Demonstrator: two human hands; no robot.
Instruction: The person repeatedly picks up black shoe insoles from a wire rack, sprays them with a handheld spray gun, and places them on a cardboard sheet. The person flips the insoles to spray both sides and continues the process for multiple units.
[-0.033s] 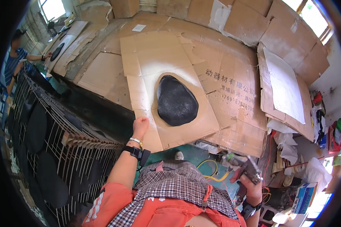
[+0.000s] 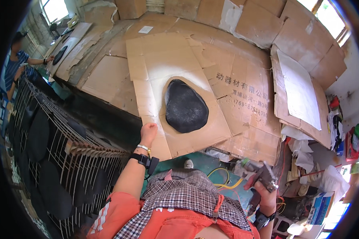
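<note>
A rounded, dark black sheet piece lies flat on a loose cardboard sheet. Pale spray residue marks the cardboard around it. My left hand is closed at the sheet's near left edge, to the left of the black piece; its fingertips are partly hidden. Low on the right, away from the table, my right hand grips a spray gun with a metal body and a green part.
Left of me stands a wire rack hung with several black pieces. Cardboard covers the worktable. A yellow hose runs near the spray gun. At the far left a co-worker handles another black piece.
The spray gun in my right hand has shifted very slightly to the right. My left hand, the cardboard sheet and the black piece stay practically where they were.
</note>
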